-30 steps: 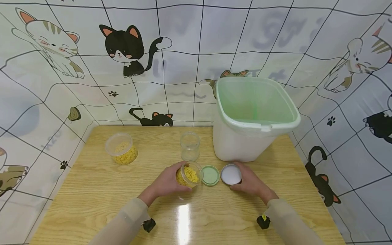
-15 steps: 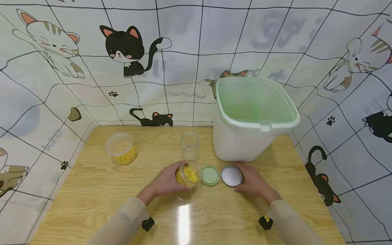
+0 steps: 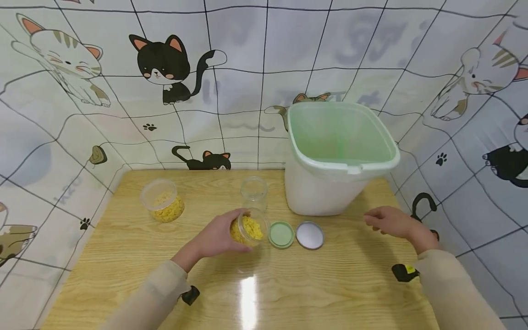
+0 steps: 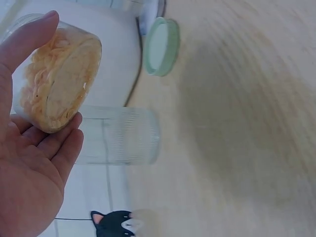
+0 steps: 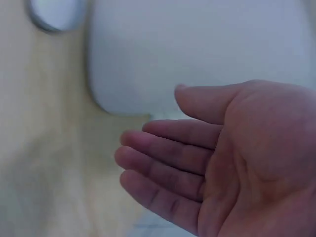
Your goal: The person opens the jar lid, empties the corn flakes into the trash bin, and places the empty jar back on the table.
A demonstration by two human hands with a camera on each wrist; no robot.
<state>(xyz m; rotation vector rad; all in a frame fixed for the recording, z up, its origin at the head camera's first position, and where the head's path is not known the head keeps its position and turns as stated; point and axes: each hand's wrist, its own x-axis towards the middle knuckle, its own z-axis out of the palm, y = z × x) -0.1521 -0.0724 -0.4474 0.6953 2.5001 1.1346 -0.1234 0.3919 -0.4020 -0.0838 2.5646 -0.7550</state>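
My left hand point(image 3: 216, 236) grips a clear jar point(image 3: 252, 228) of yellow bits, thumb on one side and fingers on the other. In the left wrist view the jar's base point(image 4: 74, 84) faces the camera, tilted and off the table. Just behind it stands a clear glass jar point(image 3: 254, 192). A green lid point(image 3: 282, 235) lies to its right, beside a white-faced lid point(image 3: 310, 235). My right hand point(image 3: 389, 223) is in the air to the right of the lids, holding nothing. Its fingers point(image 5: 173, 158) are loosely extended in the right wrist view.
A large white bin point(image 3: 321, 188) with a pale green inside stands at the back right, close to my right hand. At the back left is a clear tub point(image 3: 168, 208) of yellow pieces. Cat-printed sheeting point(image 3: 239, 91) walls the wooden table point(image 3: 280, 288).
My right hand has let go of the white-faced lid and moved right, leaving the lid on the table. The left hand has shifted slightly left and up with the jar.
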